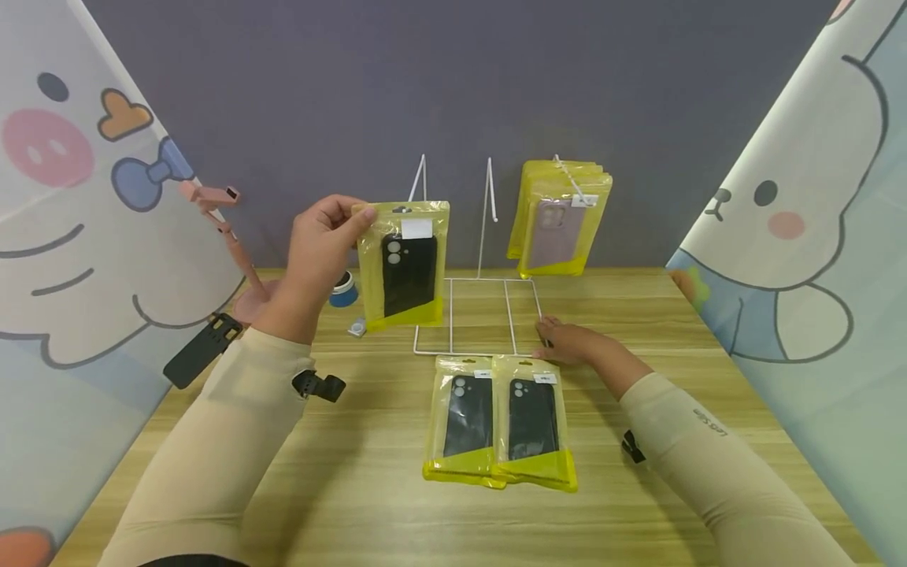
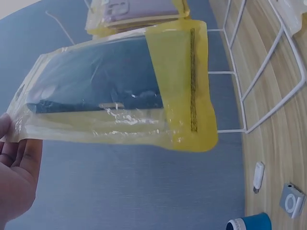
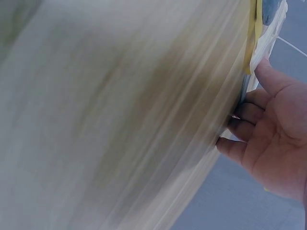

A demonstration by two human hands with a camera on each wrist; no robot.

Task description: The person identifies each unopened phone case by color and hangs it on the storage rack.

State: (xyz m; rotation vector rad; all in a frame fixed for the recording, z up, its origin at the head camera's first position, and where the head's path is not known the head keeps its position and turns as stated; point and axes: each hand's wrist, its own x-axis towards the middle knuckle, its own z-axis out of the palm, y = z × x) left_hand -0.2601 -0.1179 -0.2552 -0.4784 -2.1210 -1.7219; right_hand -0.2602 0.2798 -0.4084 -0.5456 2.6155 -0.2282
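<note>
My left hand [image 1: 322, 240] pinches the top corner of a yellow-edged clear pouch with a black phone case [image 1: 409, 272] inside. The pouch hangs upright in front of the left hook of a white wire display rack [image 1: 482, 354]. In the left wrist view its sealed yellow end [image 2: 194, 86] points away from the hand. My right hand [image 1: 574, 342] grips the rack's base at its front right corner, thumb and fingertips either side of the wire. Two more pouched black phone cases, one left [image 1: 468, 417] and one right [image 1: 533, 417], lie side by side before the rack.
Several pouches with a purple phone case [image 1: 556, 228] hang on the rack's right hook. Behind the left hand stand a blue jar [image 1: 343, 291] and a pink phone stand [image 1: 241, 260]. A small silver clip device [image 2: 291, 200] and a white stick [image 2: 258, 176] lie on the table.
</note>
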